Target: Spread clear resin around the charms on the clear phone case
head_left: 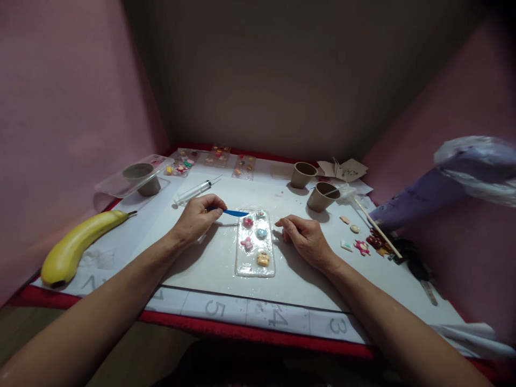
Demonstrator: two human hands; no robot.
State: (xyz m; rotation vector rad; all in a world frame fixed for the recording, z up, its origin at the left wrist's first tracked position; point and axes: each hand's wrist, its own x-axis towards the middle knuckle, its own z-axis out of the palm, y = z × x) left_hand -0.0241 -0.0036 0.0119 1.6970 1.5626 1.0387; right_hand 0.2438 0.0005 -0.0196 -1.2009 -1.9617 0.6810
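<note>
My left hand (200,216) is closed in a pinch on the handle of a blue plastic knife (236,213). The blade points right, over the upper left edge of a clear, glossy phone case (253,269) lying flat on the white board. Small charms are set on the case: a pink-red one (248,221), a blue one (262,233), a pink figure (247,243) and a yellow bear (263,259), among others. Just right of the case, my right hand (304,236) hovers or rests with its index finger extended and its other fingers loosely curled. Nothing shows in it.
Behind lie a syringe (193,192) and decorated cases (243,167). Brown cups (322,197) stand at the back right. Loose charms (362,247), a wooden stick (377,226) and a purple roll (419,196) are on the right. A banana (80,244) lies on the left.
</note>
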